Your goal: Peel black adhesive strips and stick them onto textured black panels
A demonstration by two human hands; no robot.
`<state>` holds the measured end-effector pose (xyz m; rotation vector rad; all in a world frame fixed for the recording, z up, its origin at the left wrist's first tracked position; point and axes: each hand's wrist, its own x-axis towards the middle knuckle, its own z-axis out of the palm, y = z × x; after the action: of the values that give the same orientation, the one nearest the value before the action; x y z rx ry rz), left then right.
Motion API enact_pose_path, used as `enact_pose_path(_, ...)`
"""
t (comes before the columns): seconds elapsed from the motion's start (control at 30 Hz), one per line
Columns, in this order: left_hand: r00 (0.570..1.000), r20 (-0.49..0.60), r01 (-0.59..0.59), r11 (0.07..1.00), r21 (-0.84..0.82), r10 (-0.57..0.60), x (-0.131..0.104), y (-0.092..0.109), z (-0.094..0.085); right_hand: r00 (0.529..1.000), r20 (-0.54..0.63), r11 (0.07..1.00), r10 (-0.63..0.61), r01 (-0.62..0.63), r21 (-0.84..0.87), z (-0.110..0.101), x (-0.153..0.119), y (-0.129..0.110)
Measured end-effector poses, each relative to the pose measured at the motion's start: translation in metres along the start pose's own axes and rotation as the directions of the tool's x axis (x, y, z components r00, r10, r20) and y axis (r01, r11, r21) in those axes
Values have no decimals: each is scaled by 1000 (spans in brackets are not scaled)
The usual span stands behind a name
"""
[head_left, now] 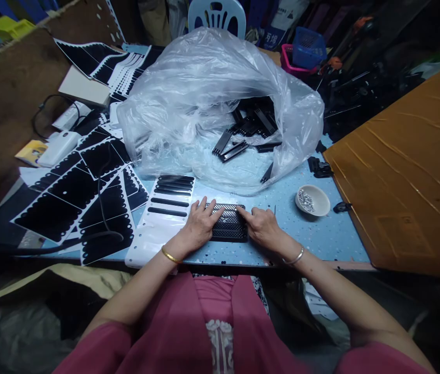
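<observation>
A black textured rectangular piece point(228, 232) lies flat on the blue speckled table, close to its front edge. My left hand point(201, 222) rests on its left side with the fingers spread. On the upper right corner of the piece, my right hand point(262, 224) presses an extended index finger, the other fingers curled; whether it holds anything small is hidden. Left of my left hand is a white sheet point(153, 234) with black strips. A white bowl point(323, 201) of small silvery parts stands to the right.
Behind my hands, a large clear plastic bag point(204, 78) lies open with black parts point(259, 122) inside. Sheets of black stickers point(64, 200) spread over the left side. A brown wrapped board point(410, 171) slants along the right, near small black clips point(320, 167).
</observation>
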<state>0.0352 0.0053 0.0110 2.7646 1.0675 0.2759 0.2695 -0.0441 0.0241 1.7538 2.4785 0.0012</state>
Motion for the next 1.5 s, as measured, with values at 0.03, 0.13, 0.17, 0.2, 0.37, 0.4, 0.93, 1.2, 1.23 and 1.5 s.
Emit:
enact_pose_path(0.03,1000,2,-2,1000,3,2,0,0,0,1000,-12,1000,18,-18,8,1,1,1)
enact_pose_path(0.13,1000,-3,-4,1000,8,4,0,-1,1,997,-77,999,23,-21,33,5,0,2)
enact_pose_path(0.17,1000,-5,-5,1000,8,5,0,-1,1,994,-108,999,0,4,40,7,-1,3)
enact_pose_path(0.2,1000,-7,-6,1000,8,6,0,-1,1,989,-143,998,-33,40,46,9,-2,3)
enact_pose_path(0.37,1000,-6,-13,1000,19,13,0,-1,2,945,-324,986,-41,91,139,22,-3,1)
enact_pose_path(0.4,1000,-7,-14,1000,21,14,0,-1,2,939,-344,981,3,64,184,24,-2,1)
enact_pose_path(0.93,998,-18,64,996,-61,-65,1,-2,4,955,-187,799,230,-76,596,30,32,-1)
enact_pose_path(1.2,998,-17,61,995,-74,-62,0,-5,5,948,-164,808,271,-132,574,33,38,3)
enact_pose_path(1.23,998,-14,60,996,-70,-61,0,-5,5,945,-187,818,267,-120,562,33,36,4)
enact_pose_path(1.5,999,-3,54,996,-77,-54,-1,-6,8,989,-138,986,-49,70,150,15,11,1)
